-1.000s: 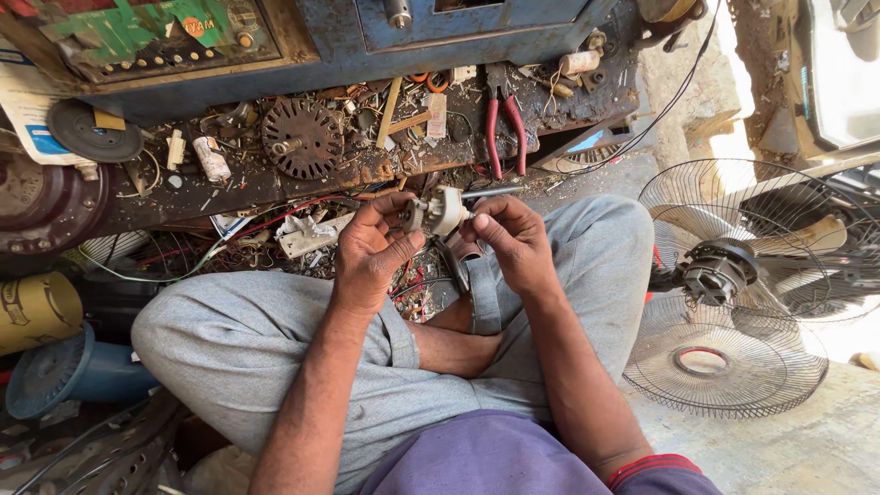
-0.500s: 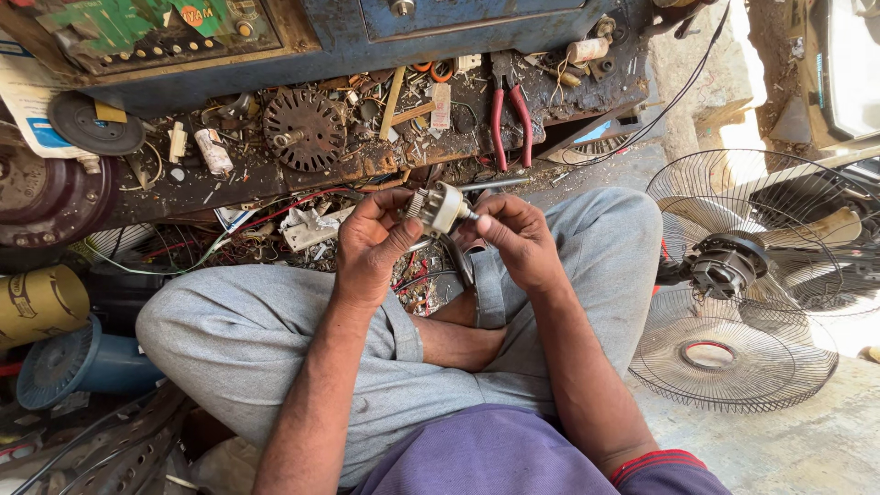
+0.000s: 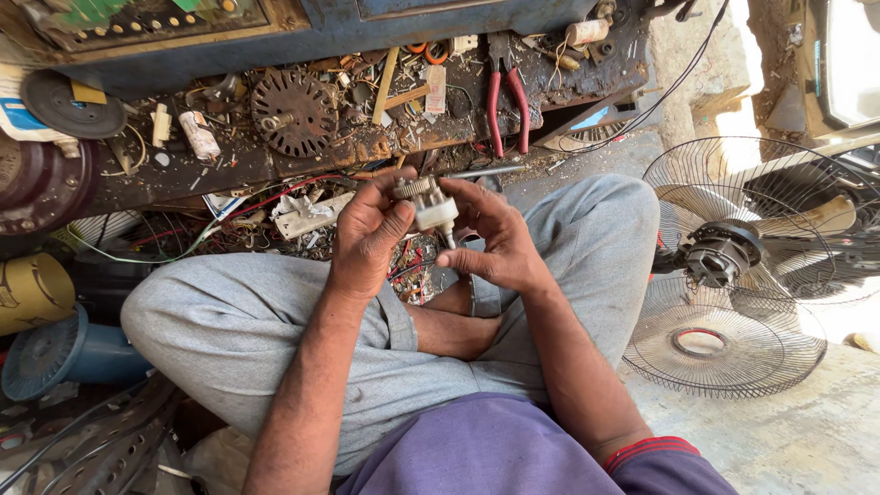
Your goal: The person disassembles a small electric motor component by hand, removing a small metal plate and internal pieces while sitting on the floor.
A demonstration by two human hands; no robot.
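I sit cross-legged in grey trousers and hold a small white fan switch part (image 3: 431, 209) with a metal spring-like top in front of my knees. My left hand (image 3: 367, 236) grips it from the left with thumb and fingers. My right hand (image 3: 495, 236) pinches its lower end, where a thin metal shaft sticks down. A low, cluttered workbench (image 3: 229, 170) lies just beyond my hands.
On the bench lie red-handled pliers (image 3: 506, 105), a round rusty rotor disc (image 3: 293, 112), a screwdriver (image 3: 481, 171) and wires. A dismantled fan with wire guards (image 3: 724, 275) lies at right. A blue reel (image 3: 55, 353) and a yellow tin (image 3: 32, 291) sit at left.
Both hands have turned the small part and lifted it slightly, so its white body and metal top now show between the fingers. The view has shifted a little.
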